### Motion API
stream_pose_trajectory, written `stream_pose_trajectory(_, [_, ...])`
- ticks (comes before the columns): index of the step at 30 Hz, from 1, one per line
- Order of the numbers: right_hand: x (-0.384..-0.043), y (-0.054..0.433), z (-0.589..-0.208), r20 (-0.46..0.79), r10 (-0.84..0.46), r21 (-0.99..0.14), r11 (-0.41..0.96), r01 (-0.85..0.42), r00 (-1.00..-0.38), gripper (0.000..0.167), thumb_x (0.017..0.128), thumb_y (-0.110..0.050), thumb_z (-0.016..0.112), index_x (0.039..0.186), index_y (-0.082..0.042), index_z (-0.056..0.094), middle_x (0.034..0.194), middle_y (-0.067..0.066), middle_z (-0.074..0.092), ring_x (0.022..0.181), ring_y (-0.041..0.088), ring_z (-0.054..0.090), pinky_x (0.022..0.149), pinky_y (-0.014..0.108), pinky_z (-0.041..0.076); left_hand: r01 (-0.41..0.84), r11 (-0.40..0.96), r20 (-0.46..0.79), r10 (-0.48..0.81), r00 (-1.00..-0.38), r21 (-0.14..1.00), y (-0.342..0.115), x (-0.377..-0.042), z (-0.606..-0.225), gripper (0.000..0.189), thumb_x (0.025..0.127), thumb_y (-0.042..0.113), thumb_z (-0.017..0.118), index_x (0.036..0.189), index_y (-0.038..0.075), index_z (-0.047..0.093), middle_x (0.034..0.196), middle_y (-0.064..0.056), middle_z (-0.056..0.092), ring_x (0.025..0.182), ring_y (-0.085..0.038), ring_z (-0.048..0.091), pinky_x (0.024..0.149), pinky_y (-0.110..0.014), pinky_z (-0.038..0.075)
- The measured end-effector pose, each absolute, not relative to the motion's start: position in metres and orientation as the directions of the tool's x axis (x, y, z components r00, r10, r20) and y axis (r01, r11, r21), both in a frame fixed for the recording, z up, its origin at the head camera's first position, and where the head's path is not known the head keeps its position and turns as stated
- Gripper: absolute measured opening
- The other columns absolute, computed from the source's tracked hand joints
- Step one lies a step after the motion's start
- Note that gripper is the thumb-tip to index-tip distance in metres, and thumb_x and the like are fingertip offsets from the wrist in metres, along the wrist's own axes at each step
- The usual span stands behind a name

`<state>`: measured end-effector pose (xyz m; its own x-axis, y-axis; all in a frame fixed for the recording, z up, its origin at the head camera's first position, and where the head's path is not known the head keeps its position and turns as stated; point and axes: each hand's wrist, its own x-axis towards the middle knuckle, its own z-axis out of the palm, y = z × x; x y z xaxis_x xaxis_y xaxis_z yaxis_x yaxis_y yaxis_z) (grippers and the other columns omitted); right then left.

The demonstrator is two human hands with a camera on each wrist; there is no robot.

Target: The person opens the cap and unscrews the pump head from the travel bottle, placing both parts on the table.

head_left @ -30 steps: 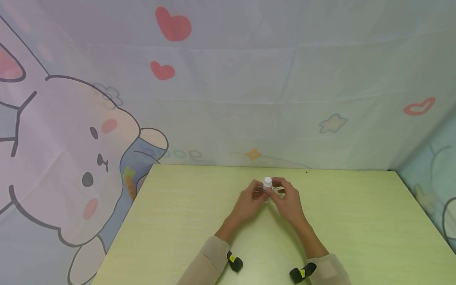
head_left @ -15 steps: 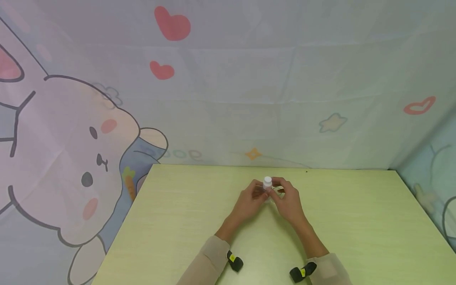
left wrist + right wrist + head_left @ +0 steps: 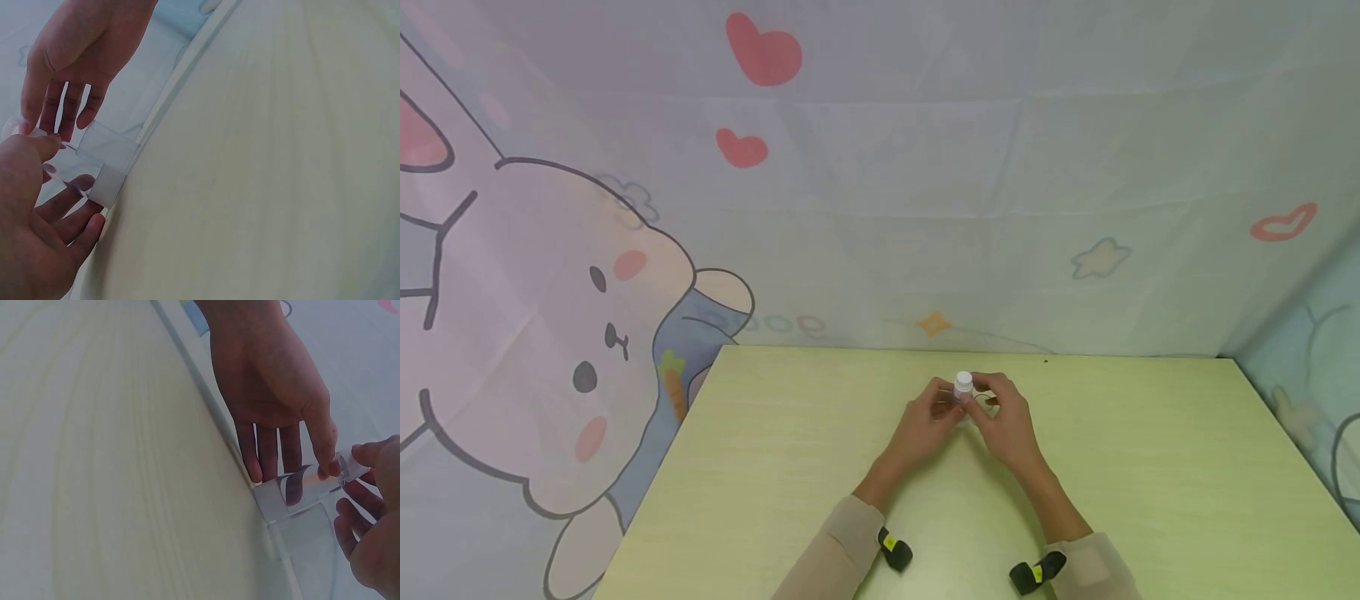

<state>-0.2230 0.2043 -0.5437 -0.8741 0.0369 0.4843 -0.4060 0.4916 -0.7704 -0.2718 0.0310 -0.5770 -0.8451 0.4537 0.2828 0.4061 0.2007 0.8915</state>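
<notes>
A small bottle with a white cap stands upright between both hands near the table's far side. Its shiny body shows in the right wrist view, base close to the tabletop. My left hand holds the body, thumb near the neck and fingers behind it. The right hand pinches at the cap end with thumb and forefinger, its other fingers spread below. Beside the bottle, on the right-hand side, stands a clear see-through container, partly hidden by fingers in the head view.
The pale yellow-green table extends to both sides. Behind it hangs a cloth backdrop printed with a rabbit and hearts. Black wrist cameras sit on both beige sleeves.
</notes>
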Motion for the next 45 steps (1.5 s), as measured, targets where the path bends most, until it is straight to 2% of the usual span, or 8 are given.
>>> stream_pose_trajectory(22, [-0.2220, 0.2046, -0.5421, 0.420, 0.071, -0.816, 0.466, -0.342, -0.905, 0.036, 0.100, -0.019, 0.077, 0.130, -0.001, 0.066, 0.122, 0.015, 0.070, 0.114, 0.033, 0.062, 0.094, 0.053, 0.056, 0.382, 0.195, 0.263, 0.451, -0.853, 0.903, 0.0311, -0.2684, -0.5719, 0.025, 0.107, 0.025, 0.068, 0.128, 0.017, 0.059, 0.131, -0.013, 0.072, 0.123, -0.025, 0.070, 0.103, -0.029, 0.056])
stream_pose_trajectory(45, [-0.2223, 0.2044, -0.5420, 0.426, 0.072, -0.817, 0.458, -0.349, -0.902, 0.035, 0.100, -0.017, 0.078, 0.129, -0.003, 0.066, 0.120, 0.014, 0.071, 0.113, 0.031, 0.063, 0.090, 0.050, 0.056, 0.380, 0.188, 0.263, 0.455, -0.851, 0.906, 0.0308, -0.2694, -0.5740, 0.024, 0.107, 0.023, 0.067, 0.129, 0.017, 0.059, 0.131, -0.014, 0.071, 0.122, -0.028, 0.070, 0.103, -0.033, 0.057])
